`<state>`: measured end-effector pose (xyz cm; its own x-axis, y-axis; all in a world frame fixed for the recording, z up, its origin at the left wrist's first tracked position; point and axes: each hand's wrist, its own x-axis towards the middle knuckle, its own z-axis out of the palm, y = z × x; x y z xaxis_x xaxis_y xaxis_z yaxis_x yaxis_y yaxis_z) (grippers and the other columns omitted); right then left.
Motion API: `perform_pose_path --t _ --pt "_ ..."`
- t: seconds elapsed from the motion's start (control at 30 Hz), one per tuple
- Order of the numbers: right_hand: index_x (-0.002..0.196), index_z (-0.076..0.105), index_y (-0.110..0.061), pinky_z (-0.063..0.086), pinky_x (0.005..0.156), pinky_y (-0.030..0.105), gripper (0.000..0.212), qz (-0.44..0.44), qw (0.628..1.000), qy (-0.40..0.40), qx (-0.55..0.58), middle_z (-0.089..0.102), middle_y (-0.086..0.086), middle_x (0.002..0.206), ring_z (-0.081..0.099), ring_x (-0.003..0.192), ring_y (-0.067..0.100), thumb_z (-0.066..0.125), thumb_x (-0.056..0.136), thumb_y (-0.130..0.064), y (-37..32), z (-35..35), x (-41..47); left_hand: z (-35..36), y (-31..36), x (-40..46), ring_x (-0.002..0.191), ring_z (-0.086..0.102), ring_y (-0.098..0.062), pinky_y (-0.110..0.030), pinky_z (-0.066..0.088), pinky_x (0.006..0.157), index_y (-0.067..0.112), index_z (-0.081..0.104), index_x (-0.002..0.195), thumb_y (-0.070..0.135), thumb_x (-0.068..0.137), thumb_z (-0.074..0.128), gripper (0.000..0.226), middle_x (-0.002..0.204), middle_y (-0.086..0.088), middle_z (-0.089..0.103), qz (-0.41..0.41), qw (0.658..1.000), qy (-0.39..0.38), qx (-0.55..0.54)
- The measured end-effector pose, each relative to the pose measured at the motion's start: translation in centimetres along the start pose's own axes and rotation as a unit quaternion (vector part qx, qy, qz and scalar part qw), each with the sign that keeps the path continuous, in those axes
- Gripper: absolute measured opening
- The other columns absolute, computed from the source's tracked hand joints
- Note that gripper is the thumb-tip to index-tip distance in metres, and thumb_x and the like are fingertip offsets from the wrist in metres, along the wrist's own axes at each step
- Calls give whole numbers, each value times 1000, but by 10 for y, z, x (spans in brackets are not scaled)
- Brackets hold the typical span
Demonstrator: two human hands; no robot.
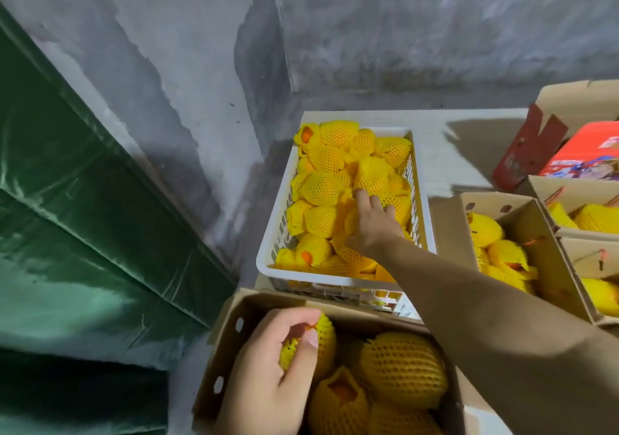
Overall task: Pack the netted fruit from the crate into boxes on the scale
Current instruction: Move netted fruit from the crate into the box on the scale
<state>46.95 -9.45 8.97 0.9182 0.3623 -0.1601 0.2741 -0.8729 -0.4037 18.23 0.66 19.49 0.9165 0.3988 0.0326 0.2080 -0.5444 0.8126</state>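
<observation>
Crate (268, 260) stands just beyond the near box (231, 327), keeping transfers short. Right hand (371, 223) reaches into it, fingers curling over a netted fruit (371, 175); grip unconfirmed. Left hand (271, 374) pinches another fruit (323, 337), seating it in the box.

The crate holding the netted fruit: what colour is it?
White crate, seen in the head view.
</observation>
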Motion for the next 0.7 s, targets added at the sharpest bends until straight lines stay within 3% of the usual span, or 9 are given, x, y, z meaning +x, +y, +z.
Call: perform_pose_path --t 0.07,0.13,0.23,0.3,0.33,0.43,0.53,0.6,0.7 --pt "153 35 -29 42 104 52 82 -5 998 1 55 34 12 139 40 128 48 79 84 -42 -7 -19 -15 -2 -1 -3 113 60 12 3 37 90 43 77 103 19 95 73 26 112 34 69 -2 1000 10 -19" --pt "140 56 -28 42 104 37 59 -29 986 17 164 37 10 127 49 119 40 79 86 -35 -23 -40 -43 -3 -2 -7 113 63 6 -2 42 91 42 76 107 18 97 69 26 113 26 71 -3 998 15 -53" --pt "114 67 -35 47 82 25 33 -63 928 40 364 54 -2 109 59 93 16 79 84 -30 -56 -72 -112 -4 -2 -15 114 64 2 -10 50 94 40 72 116 14 100 66 31 121 18 68 -16 990 11 -142" --pt "101 67 -31 45 59 16 19 -93 875 38 474 63 -13 79 55 64 4 72 83 -32 -77 -81 -170 -5 -2 -20 114 64 4 -7 50 86 40 64 128 20 100 68 35 130 16 65 -32 980 -27 -194" --pt "97 67 -27 42 54 12 12 -107 854 39 507 61 -17 71 53 59 0 70 86 -29 -85 -79 -198 -6 -3 -23 109 66 4 -7 51 82 38 60 131 22 99 70 37 127 16 65 -39 973 -51 -220" --pt "91 63 -14 45 64 20 8 -73 815 102 566 62 -8 75 55 71 6 70 96 -16 -96 -55 -265 -12 -15 -38 98 69 1 -15 54 77 32 58 120 20 89 73 38 109 15 71 -3 972 -90 -216" --pt "95 67 -13 44 65 21 8 -4 796 224 562 66 -10 78 58 73 5 70 98 -21 -95 -33 -301 -20 -23 -58 113 68 -4 -24 57 89 36 61 126 17 98 71 35 120 16 71 18 972 -139 -187" --pt "110 66 -21 49 75 25 18 -20 793 303 529 68 -12 96 63 88 6 72 96 -29 -98 -33 -312 -31 -27 -68 116 64 4 -9 50 91 38 65 126 16 101 68 34 122 26 69 44 975 -123 -180" --pt "129 57 -25 45 95 14 37 -98 803 420 412 62 -19 121 60 118 7 69 97 -39 -98 -42 -316 -55 -33 -79 118 60 12 -1 43 90 38 68 121 15 102 65 30 121 32 67 62 979 -85 -172"
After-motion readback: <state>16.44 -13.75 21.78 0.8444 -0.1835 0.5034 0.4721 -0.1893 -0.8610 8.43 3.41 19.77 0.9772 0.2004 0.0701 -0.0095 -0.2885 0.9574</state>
